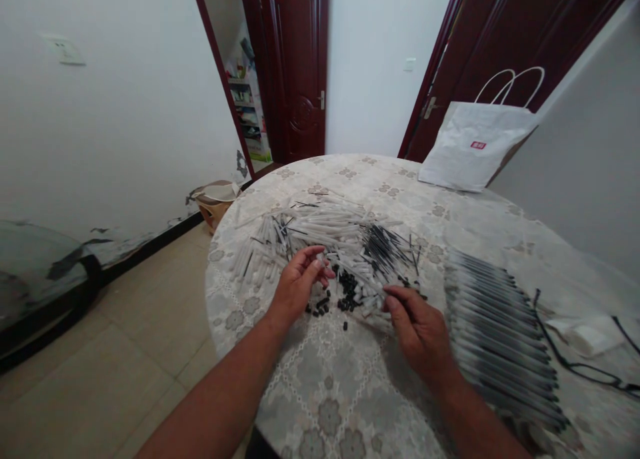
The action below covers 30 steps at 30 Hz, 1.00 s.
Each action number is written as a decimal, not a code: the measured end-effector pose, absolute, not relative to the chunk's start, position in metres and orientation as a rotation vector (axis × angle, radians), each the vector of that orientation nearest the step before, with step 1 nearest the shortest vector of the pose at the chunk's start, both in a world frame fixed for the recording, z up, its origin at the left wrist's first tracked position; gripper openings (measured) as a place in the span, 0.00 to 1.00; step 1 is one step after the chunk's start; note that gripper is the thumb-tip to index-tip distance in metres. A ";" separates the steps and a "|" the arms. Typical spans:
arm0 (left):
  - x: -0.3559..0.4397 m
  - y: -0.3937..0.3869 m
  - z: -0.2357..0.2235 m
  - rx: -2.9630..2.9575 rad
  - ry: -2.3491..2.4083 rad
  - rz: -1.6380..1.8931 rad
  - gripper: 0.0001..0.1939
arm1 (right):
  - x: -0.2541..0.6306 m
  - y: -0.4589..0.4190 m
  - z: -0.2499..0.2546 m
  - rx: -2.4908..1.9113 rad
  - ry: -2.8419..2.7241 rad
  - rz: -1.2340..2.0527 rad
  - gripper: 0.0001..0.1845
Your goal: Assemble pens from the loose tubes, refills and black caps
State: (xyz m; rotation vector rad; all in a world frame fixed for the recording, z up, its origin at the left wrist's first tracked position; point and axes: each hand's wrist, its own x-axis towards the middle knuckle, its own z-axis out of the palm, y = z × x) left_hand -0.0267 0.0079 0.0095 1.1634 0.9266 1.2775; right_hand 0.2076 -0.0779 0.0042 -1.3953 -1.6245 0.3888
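The round tabletop [327,412] shows patterned cloth between the forearms, up to its near edge. A row of pens [500,332] lies beside the right hand [423,332]; white tubes [325,225] heap beyond. The right grip narrows to a pinch, the left hand [295,282] half-curls; whether either holds a tube, I cannot tell. Black caps [347,287] lie between.

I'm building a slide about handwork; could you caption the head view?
Left hand and right hand among pale tubes, black rods and small black pieces, beside a row of pen-like sticks.
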 end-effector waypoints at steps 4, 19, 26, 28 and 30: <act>-0.026 0.010 0.010 0.924 0.815 1.286 0.17 | 0.203 -0.079 0.004 -1.337 -1.722 0.362 0.13; -0.022 0.006 0.008 0.883 0.808 1.213 0.16 | 0.201 -0.078 0.002 -1.287 -1.842 0.197 0.12; -0.023 0.005 0.010 0.929 0.883 1.173 0.17 | 0.201 -0.074 0.005 -1.247 -1.933 0.204 0.14; -0.025 0.007 0.009 0.963 0.903 1.163 0.16 | 0.199 -0.076 0.009 -1.272 -1.874 0.292 0.14; -0.027 0.011 0.007 0.996 0.937 1.160 0.16 | 0.196 -0.076 0.014 -1.318 -1.782 0.449 0.13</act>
